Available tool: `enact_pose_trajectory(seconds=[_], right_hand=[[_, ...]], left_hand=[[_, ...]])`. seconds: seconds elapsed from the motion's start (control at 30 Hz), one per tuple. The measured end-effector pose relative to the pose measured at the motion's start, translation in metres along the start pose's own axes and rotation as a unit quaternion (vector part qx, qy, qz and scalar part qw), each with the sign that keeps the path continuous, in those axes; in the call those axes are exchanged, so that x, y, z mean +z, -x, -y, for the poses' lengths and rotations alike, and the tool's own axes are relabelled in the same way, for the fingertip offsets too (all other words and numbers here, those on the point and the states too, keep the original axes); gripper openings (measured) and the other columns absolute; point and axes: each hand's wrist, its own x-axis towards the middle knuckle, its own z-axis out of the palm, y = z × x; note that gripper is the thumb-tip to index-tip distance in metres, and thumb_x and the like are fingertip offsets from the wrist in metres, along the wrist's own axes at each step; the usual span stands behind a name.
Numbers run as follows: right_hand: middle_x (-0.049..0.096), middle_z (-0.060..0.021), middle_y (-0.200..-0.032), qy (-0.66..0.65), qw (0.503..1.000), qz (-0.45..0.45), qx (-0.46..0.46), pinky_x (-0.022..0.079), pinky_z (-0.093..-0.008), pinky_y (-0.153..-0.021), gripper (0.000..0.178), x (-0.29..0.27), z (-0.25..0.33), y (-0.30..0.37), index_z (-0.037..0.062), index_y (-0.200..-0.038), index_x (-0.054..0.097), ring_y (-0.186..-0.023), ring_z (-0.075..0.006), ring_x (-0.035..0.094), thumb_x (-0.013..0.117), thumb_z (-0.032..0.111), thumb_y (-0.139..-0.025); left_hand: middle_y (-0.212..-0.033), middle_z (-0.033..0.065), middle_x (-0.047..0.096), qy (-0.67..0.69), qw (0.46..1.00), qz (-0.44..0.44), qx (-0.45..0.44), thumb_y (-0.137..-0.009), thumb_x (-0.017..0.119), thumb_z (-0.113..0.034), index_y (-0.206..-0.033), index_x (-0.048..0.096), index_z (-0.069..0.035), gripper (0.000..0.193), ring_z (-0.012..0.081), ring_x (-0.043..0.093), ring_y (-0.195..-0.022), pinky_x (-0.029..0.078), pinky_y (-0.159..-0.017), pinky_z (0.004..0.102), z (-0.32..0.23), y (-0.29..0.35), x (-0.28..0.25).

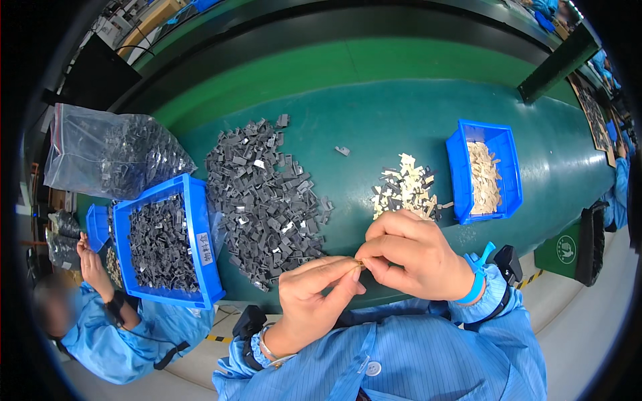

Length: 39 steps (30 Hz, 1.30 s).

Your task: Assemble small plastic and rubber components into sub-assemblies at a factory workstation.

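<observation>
My left hand [313, 294] and my right hand [418, 257] meet over the near edge of the green table [374, 113]. Thumb and fingers of both are pinched around one tiny brownish piece [362, 264], almost wholly covered by the fingertips. Its kind is too small to make out. Beyond my left hand spreads a large pile of small dark grey plastic parts [267, 207]. Just past my right hand lies a smaller heap of cream and black pieces [404, 187]. One grey part [342, 151] lies apart from the piles.
At right stands a blue bin [517, 180] with flat cream pieces [483, 177]. A larger blue bin [208, 250] of dark parts is at left, with a clear plastic bag [114, 154] of parts behind it. A co-worker [127, 341] in blue sits at left.
</observation>
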Motion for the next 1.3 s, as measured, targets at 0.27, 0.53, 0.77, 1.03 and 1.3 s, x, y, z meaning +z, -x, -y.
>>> enact_pose_trajectory(seconds=[0.27,0.53,0.77,1.03,1.3], right_hand=[[0.052,-0.0058,-0.075,-0.089,0.995,0.015,0.035,0.04,-0.0299,-0.059,0.007,-0.002,0.001,-0.001,0.0041,-0.08,0.059,-0.065,-0.0193,0.053,0.062,0.007,-0.074],[0.059,-0.0042,-0.081,-0.465,0.831,-0.071,0.296,0.045,-0.0209,-0.062,0.011,0.0,-0.003,0.005,-0.0021,-0.085,0.056,-0.068,-0.0081,0.054,0.053,0.008,-0.087],[0.062,-0.0062,-0.079,-0.533,0.78,-0.055,0.323,0.047,-0.02,-0.059,0.011,0.014,0.009,0.009,-0.0033,-0.093,0.058,-0.068,-0.0082,0.057,0.057,0.004,-0.083],[0.062,-0.0041,-0.076,-0.492,0.819,-0.025,0.294,0.046,-0.0195,-0.059,0.008,0.013,0.007,0.01,-0.0022,-0.089,0.058,-0.067,-0.0063,0.057,0.057,0.004,-0.083],[0.06,-0.0075,-0.074,-0.491,0.805,-0.021,0.333,0.047,-0.0211,-0.055,0.01,0.014,0.004,0.007,-0.0048,-0.09,0.059,-0.063,-0.0093,0.056,0.058,0.003,-0.083]], left_hand=[[-0.07,0.0138,0.062,0.053,0.998,0.008,-0.019,-0.08,0.056,0.002,-0.086,0.062,0.008,0.011,0.0167,0.06,-0.056,0.048,-0.049,0.024,0.001,-0.001,-0.001],[-0.079,0.0142,0.063,0.221,0.966,-0.025,-0.134,-0.084,0.056,-0.004,-0.088,0.062,0.007,0.013,0.0151,0.061,-0.059,0.051,-0.052,0.0243,0.002,0.0,-0.002],[-0.078,0.0136,0.063,0.193,0.973,-0.061,-0.108,-0.085,0.056,-0.006,-0.089,0.062,0.007,0.015,0.0149,0.061,-0.059,0.05,-0.052,0.0238,0.001,0.0,0.001],[-0.085,0.0121,0.062,0.198,0.972,-0.065,-0.108,-0.079,0.061,0.001,-0.088,0.063,0.005,0.01,0.0144,0.061,-0.073,0.049,-0.064,0.0226,-0.002,-0.004,-0.001],[-0.091,0.0125,0.06,0.17,0.979,-0.092,-0.06,-0.077,0.062,0.003,-0.087,0.064,0.005,0.01,0.014,0.057,-0.078,0.046,-0.068,0.0228,0.008,-0.003,-0.006]])
